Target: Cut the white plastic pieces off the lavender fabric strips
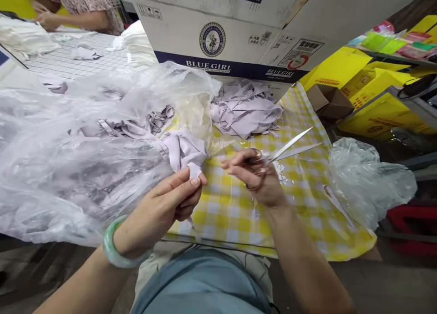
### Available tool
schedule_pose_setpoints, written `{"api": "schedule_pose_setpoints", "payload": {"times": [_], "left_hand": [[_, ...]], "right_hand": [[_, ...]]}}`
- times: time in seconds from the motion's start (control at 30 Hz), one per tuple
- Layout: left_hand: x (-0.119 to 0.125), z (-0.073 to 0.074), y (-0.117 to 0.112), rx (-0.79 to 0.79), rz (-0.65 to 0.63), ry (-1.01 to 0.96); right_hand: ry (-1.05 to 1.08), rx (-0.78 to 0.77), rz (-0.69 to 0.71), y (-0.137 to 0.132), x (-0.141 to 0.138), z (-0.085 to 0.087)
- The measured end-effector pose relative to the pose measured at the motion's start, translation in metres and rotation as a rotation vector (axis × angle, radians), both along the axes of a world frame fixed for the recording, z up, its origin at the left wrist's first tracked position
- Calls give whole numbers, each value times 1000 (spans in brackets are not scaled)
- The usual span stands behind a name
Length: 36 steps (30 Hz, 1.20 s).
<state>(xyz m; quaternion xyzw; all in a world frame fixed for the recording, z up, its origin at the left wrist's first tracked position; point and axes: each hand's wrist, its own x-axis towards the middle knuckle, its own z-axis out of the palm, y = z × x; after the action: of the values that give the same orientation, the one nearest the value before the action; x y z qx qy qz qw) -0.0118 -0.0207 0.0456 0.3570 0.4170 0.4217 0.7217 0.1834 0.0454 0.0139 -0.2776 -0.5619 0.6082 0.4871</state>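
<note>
Between thumb and fingers my left hand (179,193) pinches the corner of a pale lilac piece of fabric (184,150), which stretches back toward the plastic bag. My right hand (261,179) has its fingers in the handle loops of a pair of scissors (292,145). The scissor blades stand apart and point away to the right, clear of the fabric. Beyond my hands lies a heap of lilac fabric pieces (244,109) in front of the carton. More lilac fabric shows in and under a large clear plastic bag (85,168) on the left.
A yellow checked cloth (221,214) covers the table, with small white scraps on it. A big beer carton (211,45) stands at the back. A crumpled plastic bag (368,182) hangs at the right edge near a fabric strip (337,207). Another person's hands (48,18) are at far left.
</note>
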Motion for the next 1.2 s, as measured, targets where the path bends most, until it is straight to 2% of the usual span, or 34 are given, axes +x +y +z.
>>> {"api": "schedule_pose_setpoints", "payload": {"times": [0.13,0.2,0.3,0.37,0.43,0.53,0.6,0.77,0.87,0.97,1.03,1.13,1.2], "left_hand": [[9,18,-8,-47,-190,-93],[9,28,-10,-60,-243,-94],[5,29,-11,33,-123,41],[4,21,-11,131,-22,174],[6,12,-10,246,-8,297],[8,3,-8,428,-65,456],[7,3,-6,475,-109,501],[-2,8,-2,359,-202,443],[-8,5,-1,263,-150,357],[-14,3,-3,203,-89,282],[-16,5,-5,301,-32,358],[-14,11,-7,510,138,472],[-8,11,-5,480,240,383]], "right_hand": [[-2,-11,158,-4,-23,-11],[59,-64,100,-9,-25,-6],[154,-87,-11,-16,-5,16],[132,-90,-50,-19,11,31],[68,-164,-62,-18,18,37],[73,-345,-80,-10,13,26],[127,-438,-80,-4,3,13],[172,-604,28,0,-21,-8],[160,-653,152,-2,-32,-14],[149,-640,242,-5,-44,-18],[135,-632,272,-10,-53,-21],[183,-665,329,-22,-69,-26],[200,-667,361,-29,-75,-29]]}}
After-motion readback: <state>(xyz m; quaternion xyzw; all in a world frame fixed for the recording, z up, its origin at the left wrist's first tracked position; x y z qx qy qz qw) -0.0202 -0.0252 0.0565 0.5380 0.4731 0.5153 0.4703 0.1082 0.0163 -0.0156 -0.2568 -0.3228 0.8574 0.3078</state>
